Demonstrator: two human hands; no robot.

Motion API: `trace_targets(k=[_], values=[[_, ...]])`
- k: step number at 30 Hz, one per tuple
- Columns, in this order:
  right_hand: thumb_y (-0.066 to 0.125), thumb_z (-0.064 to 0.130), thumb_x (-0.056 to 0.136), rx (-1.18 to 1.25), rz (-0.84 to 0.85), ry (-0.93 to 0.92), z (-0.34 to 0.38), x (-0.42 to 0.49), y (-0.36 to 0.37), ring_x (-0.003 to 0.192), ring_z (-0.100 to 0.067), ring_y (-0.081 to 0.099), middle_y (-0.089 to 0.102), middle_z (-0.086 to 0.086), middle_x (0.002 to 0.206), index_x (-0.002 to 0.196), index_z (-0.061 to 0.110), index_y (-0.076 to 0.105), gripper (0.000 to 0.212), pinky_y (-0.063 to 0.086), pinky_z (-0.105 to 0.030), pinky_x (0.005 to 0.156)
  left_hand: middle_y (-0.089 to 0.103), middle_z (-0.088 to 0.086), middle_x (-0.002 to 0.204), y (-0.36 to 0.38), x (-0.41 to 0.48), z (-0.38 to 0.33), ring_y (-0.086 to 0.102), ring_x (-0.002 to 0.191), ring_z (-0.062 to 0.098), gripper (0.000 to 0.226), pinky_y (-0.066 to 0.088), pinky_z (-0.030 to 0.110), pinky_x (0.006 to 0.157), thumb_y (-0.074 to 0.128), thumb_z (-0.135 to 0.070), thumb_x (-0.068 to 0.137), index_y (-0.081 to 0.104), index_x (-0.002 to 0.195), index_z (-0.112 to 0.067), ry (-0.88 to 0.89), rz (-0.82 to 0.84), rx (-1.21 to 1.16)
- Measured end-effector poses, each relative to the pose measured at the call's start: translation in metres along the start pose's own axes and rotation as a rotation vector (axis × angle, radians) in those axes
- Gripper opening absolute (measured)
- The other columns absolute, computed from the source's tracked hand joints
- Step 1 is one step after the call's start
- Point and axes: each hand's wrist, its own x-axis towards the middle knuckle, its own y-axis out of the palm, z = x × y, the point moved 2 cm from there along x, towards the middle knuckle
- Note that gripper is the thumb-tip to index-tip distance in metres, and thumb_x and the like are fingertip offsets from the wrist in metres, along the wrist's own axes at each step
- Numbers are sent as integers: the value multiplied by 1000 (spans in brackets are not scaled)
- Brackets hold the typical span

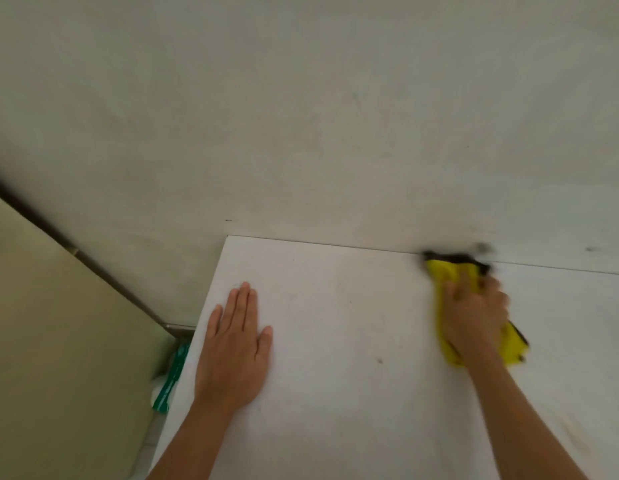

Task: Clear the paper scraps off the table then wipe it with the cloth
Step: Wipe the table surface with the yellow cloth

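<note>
The wiping step looks to be in hand: no paper scraps show on the part of the table [335, 306] that is in view, so the clearing seems done, though the table's right and near parts run out of view. The cloth [439, 271], yellow with a dark border, lies bunched on the table right up against its far edge, towards the table's right side. The right hand [474, 317] is on top of it, its fingers [455, 289] bent over the bunch and gripping it; hand and cloth are both blurred, so the exact hold is hard to read. The left hand [233, 344] rests flat on the table near its far-left corner, fingers straight and together, thumb spread, holding nothing, and seems to be bracing. A small dark speck [380, 361] sits on the table between the two hands. Below the table's left edge lies a green and white thing [171, 375], too blurred to name. The next move probably calls for drawing the cloth across the table towards the left hand, with steady downward pressure over the speck, and for lifting the left hand so the patch beneath it gets wiped too.
</note>
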Motion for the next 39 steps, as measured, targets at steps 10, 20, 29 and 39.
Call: trace_targets(k=[10,20,29,39], values=[[32,38,96,296,191,-545,181,-120,16,113,-30,53,52,-9,128,129,17,47,41,41,-31,87,50,18,135,-5,1,0,47,127,30,59,9,32,109,27,-31,85,43,132,1,-3,67,30],[35,32,97,5,-26,25,-5,-18,-3,116,-46,41,37,-28,138,137,7,38,47,34,-53,96,4,1,156,-1,1,0,-2,141,9,73,-9,27,113,0,-47,83,5,146,-9,6,-22,-26],[37,27,95,287,129,-75,59,-88,-29,100,-26,50,47,-7,122,129,12,38,38,40,-37,80,25,13,151,-31,-47,4,14,141,18,75,0,24,113,9,-50,88,25,142,0,-102,-87,-283],[20,40,95,-28,176,-394,45,-184,-5,75,-38,68,70,-23,101,107,8,70,61,57,-42,63,32,10,148,-15,-128,1,16,136,15,67,-8,22,112,7,-43,94,30,140,0,-117,64,-92]])
